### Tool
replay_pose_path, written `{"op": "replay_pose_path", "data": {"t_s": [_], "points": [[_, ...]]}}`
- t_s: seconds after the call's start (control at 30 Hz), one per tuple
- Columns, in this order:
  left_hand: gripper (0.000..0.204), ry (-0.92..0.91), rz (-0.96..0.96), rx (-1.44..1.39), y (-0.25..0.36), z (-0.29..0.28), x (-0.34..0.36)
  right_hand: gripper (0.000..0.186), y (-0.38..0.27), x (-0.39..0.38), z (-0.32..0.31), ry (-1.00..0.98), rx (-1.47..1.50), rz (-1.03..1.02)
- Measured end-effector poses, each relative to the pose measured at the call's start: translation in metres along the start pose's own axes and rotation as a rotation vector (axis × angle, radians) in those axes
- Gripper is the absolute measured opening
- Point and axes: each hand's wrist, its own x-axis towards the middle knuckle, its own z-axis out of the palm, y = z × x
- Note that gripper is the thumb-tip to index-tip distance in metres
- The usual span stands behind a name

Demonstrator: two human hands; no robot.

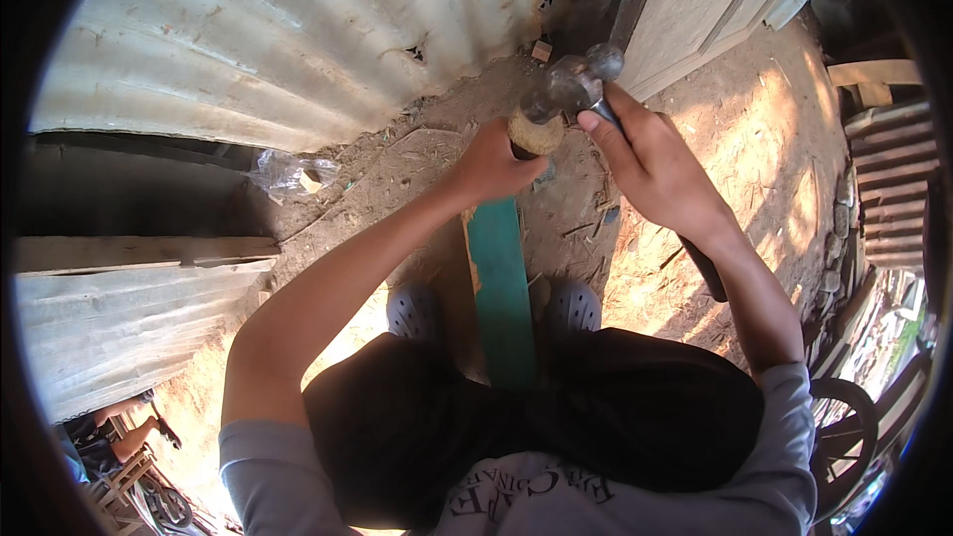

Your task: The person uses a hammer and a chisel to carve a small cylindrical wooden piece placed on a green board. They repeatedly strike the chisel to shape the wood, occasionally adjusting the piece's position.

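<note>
My right hand (655, 159) grips a ball-peen hammer (571, 84) close below its metal head, the dark handle running back under my forearm. My left hand (496, 171) is closed around a short, thick piece with a rough tan round end (536, 133) and a dark side; its kind is not clear. The hammer's flat face meets or overlaps the tan end; I cannot tell whether they touch. Below my left hand, a green-painted plank (501, 283) runs back between my feet toward my lap. Its far end is hidden behind that hand.
Corrugated metal sheet (258, 30) rises ahead, with a panelled door (725, 10) at the far right. A clear plastic bag (288, 175) lies at the left. My grey clogs (573, 306) flank the plank. Another person's legs (129, 437) show at lower left; a wheel (844, 437) stands at right.
</note>
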Motion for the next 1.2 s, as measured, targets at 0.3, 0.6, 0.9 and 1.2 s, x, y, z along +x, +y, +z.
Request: {"op": "replay_pose_path", "data": {"t_s": [0.3,0.6,0.9,1.2], "points": [[0.018,-0.104,0.158,0.270,-0.024,0.023,0.010,0.028,0.004,0.000,-0.008,0.221,0.125,-0.079],[0.010,-0.014,-0.209,-0.092,0.001,-0.035,0.001,0.028,-0.021,0.000,-0.025,0.227,0.129,-0.173],[0.011,0.236,-0.169,-0.233,0.001,-0.038,-0.012,0.026,-0.046,0.021,-0.029,0.124,-0.052,-0.332],[0.009,0.170,-0.125,-0.320,-0.017,-0.034,-0.016,0.025,-0.078,0.031,-0.016,0.064,-0.083,-0.480]]}}
